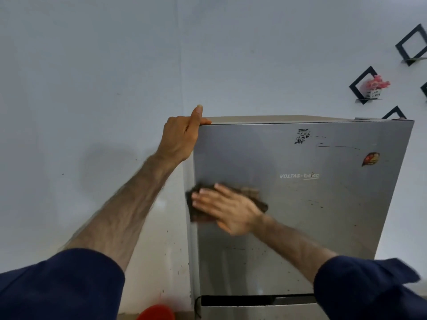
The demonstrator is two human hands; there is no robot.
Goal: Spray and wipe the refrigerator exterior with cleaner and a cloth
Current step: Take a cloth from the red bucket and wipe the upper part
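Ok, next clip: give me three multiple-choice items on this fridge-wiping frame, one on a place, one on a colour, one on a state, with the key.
1. Where is the left hand?
A. on the refrigerator's top left corner
B. on the lower door
C. on the wall shelf

2. What colour is the cloth?
A. white
B. dark brown
C. yellow

3. How does the right hand meet the cloth?
A. balls it in a fist
B. presses it flat against the door
C. dangles it by a corner

Key: 1 A, its fingers hook over the refrigerator top edge; 2 B, it shows dark brown around the fingers; 3 B, the fingers lie straight over it.
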